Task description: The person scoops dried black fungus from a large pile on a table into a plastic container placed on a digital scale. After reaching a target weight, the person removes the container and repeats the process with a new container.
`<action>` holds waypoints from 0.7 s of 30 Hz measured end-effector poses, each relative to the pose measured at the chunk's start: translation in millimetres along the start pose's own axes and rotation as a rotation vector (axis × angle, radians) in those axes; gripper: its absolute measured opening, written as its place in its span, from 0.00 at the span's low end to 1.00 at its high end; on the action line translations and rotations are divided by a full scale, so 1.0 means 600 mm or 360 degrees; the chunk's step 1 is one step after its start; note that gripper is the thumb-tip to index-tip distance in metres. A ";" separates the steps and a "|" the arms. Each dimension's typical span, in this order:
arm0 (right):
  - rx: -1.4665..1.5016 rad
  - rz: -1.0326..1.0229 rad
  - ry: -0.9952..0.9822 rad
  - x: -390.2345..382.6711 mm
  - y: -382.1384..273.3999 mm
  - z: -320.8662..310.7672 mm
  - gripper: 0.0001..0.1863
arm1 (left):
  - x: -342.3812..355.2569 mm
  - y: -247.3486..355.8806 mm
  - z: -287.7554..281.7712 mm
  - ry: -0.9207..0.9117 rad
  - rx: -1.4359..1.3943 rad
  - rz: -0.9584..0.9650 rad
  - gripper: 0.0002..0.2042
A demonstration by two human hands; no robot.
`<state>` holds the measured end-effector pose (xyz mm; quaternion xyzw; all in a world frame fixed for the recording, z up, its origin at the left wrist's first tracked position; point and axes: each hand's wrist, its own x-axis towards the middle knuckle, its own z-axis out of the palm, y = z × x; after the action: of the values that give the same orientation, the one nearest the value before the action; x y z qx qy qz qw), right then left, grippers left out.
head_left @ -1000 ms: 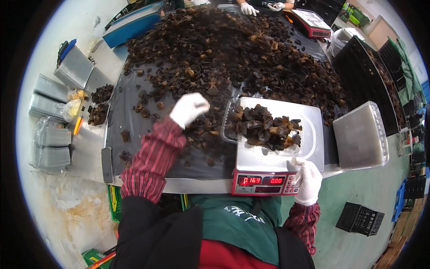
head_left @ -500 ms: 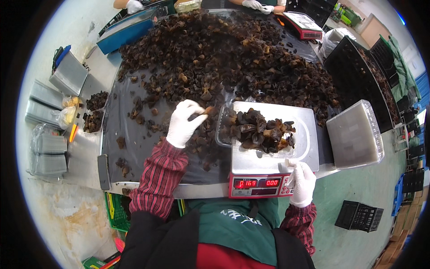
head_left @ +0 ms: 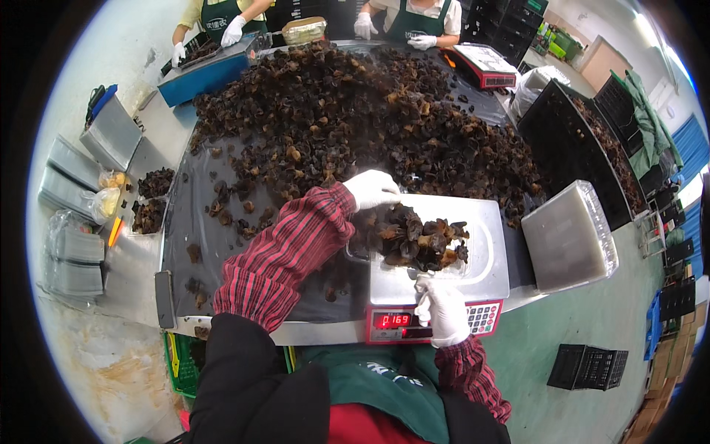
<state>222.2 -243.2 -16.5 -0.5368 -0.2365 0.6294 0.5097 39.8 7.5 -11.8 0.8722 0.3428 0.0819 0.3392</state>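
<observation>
A clear plastic tray point(head_left: 464, 269) heaped with dark brown wood ear mushrooms point(head_left: 423, 238) sits on the steel pan of a red digital scale point(head_left: 484, 244). My left hand point(head_left: 372, 190), in a white glove, is at the tray's far left corner, with fingers bent together and their tips partly hidden. At the near side of the tray, my gloved right hand point(head_left: 444, 311) has its fingers pinched closed in front of the mushrooms. It covers part of the scale's lit display. What either hand pinches is too small or hidden to make out.
A large mound of wood ears point(head_left: 318, 111) covers the table's far half. Stacked clear trays point(head_left: 569, 237) stand right of the scale, beside a black crate point(head_left: 580, 155). A phone point(head_left: 165, 300) lies at the left edge. Two co-workers in white gloves stand across the table.
My left hand has moved right from above the table, where it pinched a brown piece, to the tray. My right hand has shifted left along the scale's front. The view has tilted up.
</observation>
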 end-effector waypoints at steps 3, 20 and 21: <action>0.0226 -0.0034 -0.0064 0.022 0.022 0.004 0.14 | -0.019 0.010 0.001 -0.0075 -0.0009 -0.0032 0.19; -0.0582 0.0051 -0.0714 0.014 0.034 0.202 0.14 | -0.528 -0.089 0.143 0.1566 -0.2276 -0.0263 0.05; -0.0624 0.0004 -0.0727 0.010 0.033 0.212 0.15 | -0.556 -0.097 0.137 0.1725 -0.2232 -0.0271 0.04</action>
<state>98.2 -213.2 3.7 -0.4698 -0.4614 0.6768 0.3292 -212.0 -223.4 -82.0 0.2768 0.3909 0.6487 0.5914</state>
